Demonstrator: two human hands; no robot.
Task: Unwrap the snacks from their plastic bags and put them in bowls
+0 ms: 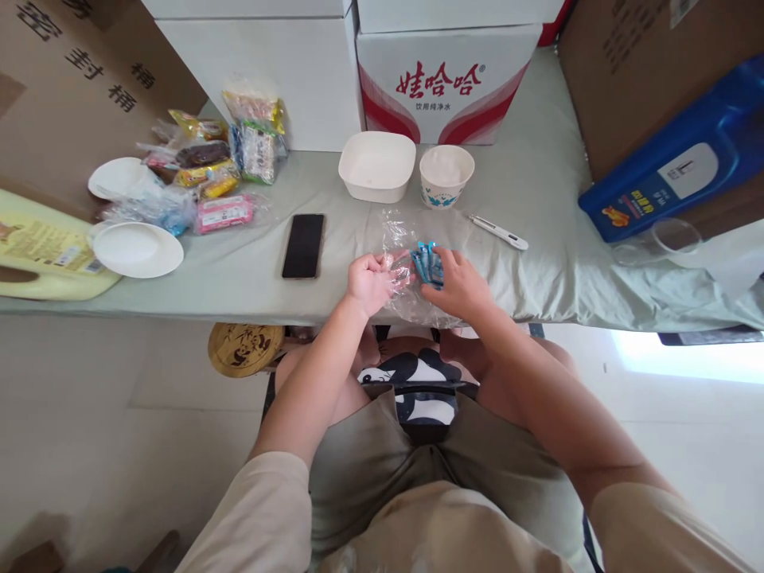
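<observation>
A clear plastic bag lies spread near the table's front edge. My left hand is closed in a pinch on the bag's left side. Several small blue packets sit in a bunch between my hands, at the middle of the bag. My right hand curls its fingers over the right side of these packets and grips them; its fingertips are partly hidden. Just beyond the hands stand a white rectangular bowl and a paper cup with a blue print. A white utility knife rests to the right.
Left of the bag lies a black phone. Wrapped snacks and white plates are piled farther left, beside a yellow jug. White boxes line the back. A blue bottle and a clear cup are at right.
</observation>
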